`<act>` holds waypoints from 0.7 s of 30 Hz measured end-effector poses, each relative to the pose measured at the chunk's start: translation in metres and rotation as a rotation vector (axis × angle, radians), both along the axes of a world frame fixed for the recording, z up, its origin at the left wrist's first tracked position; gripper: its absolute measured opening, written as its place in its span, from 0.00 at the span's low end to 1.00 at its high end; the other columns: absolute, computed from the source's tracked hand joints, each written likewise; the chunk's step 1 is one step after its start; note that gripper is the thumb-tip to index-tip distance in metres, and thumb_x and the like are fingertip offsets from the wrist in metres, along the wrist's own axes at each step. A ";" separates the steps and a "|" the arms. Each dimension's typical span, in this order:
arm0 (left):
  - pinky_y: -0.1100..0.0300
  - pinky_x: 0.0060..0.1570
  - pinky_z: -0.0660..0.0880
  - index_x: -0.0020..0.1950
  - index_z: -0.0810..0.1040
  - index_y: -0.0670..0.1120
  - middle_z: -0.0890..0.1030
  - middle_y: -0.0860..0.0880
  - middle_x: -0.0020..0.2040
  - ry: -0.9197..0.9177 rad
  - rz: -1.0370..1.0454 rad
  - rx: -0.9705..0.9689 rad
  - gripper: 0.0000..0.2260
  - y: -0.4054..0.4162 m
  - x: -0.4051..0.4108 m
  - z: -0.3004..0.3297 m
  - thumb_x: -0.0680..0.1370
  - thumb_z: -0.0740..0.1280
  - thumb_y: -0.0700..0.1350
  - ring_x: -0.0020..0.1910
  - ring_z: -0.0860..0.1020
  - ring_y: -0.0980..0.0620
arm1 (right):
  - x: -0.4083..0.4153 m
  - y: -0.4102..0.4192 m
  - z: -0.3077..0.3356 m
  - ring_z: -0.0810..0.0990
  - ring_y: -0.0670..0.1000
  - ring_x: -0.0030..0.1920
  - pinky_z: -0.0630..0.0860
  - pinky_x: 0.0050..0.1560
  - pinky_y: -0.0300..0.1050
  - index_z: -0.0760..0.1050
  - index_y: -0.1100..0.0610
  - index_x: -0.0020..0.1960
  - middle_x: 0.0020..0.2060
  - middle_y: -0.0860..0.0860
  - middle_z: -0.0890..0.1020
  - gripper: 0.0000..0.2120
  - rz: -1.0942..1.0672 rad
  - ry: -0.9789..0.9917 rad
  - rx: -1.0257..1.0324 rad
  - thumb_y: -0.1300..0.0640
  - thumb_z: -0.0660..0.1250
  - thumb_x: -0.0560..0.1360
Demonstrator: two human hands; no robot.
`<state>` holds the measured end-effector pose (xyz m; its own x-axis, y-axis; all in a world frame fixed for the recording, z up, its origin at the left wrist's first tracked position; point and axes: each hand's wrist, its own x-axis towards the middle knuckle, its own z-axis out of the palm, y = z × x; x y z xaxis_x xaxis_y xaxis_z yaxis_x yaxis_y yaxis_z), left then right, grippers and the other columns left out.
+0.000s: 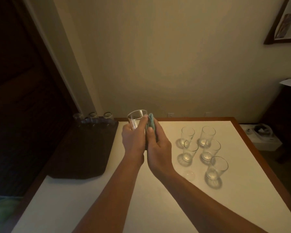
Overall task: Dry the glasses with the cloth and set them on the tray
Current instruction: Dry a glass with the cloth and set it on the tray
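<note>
My left hand [133, 139] holds a clear glass [136, 119] tilted above the table's far middle. My right hand [157, 143] presses a folded teal cloth [151, 122] against the side of that glass. Several more clear glasses [202, 147] stand upright in a cluster on the white tabletop to the right. A dark tray [81, 153] lies on the left part of the table, with three glasses [92, 116] standing at its far edge.
The white table [107, 199] has a wooden rim [252, 140] and stands against a plain wall. A dark doorway is at the left, dark furniture and a white box [264, 137] on the floor at the right. Something green [2, 209] lies at the lower left.
</note>
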<state>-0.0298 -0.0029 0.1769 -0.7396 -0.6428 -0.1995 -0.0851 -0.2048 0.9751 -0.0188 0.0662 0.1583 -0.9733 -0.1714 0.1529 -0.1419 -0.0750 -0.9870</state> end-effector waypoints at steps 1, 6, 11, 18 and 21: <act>0.50 0.52 0.83 0.63 0.81 0.48 0.85 0.47 0.56 -0.019 -0.015 0.050 0.20 -0.002 0.001 -0.003 0.78 0.71 0.60 0.54 0.84 0.48 | -0.006 -0.003 0.000 0.77 0.43 0.66 0.78 0.63 0.43 0.67 0.47 0.77 0.66 0.43 0.78 0.20 0.005 -0.013 -0.003 0.50 0.56 0.85; 0.57 0.48 0.80 0.66 0.78 0.47 0.82 0.48 0.57 -0.010 0.036 0.069 0.19 -0.016 0.004 -0.015 0.80 0.69 0.56 0.54 0.82 0.51 | -0.019 -0.033 0.004 0.80 0.47 0.59 0.80 0.59 0.48 0.74 0.49 0.69 0.57 0.47 0.81 0.17 0.000 -0.407 -0.110 0.48 0.54 0.85; 0.50 0.56 0.80 0.68 0.66 0.50 0.76 0.49 0.58 0.052 0.163 -0.176 0.22 -0.069 0.007 -0.043 0.80 0.69 0.57 0.57 0.79 0.48 | -0.011 -0.068 -0.001 0.82 0.55 0.49 0.80 0.48 0.50 0.81 0.59 0.54 0.47 0.58 0.84 0.14 0.040 -1.012 -0.232 0.53 0.59 0.83; 0.45 0.58 0.80 0.71 0.69 0.53 0.78 0.48 0.59 -0.056 0.314 0.203 0.25 -0.208 0.006 -0.077 0.78 0.73 0.56 0.58 0.80 0.45 | -0.036 -0.150 -0.022 0.84 0.57 0.46 0.80 0.43 0.50 0.78 0.59 0.55 0.46 0.59 0.84 0.08 0.070 -0.999 -0.106 0.56 0.63 0.82; 0.43 0.55 0.81 0.73 0.69 0.51 0.75 0.43 0.62 -0.223 0.219 0.265 0.28 -0.285 0.002 -0.088 0.75 0.75 0.49 0.58 0.78 0.42 | -0.055 -0.196 -0.037 0.85 0.58 0.47 0.79 0.44 0.51 0.78 0.59 0.56 0.46 0.59 0.85 0.11 0.083 -0.976 -0.088 0.54 0.61 0.83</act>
<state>-0.0275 -0.2875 0.0884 -0.5107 -0.6849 -0.5197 -0.2153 -0.4834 0.8485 -0.0733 -0.1301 0.1215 -0.6645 -0.2719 -0.6961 0.7418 -0.1266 -0.6586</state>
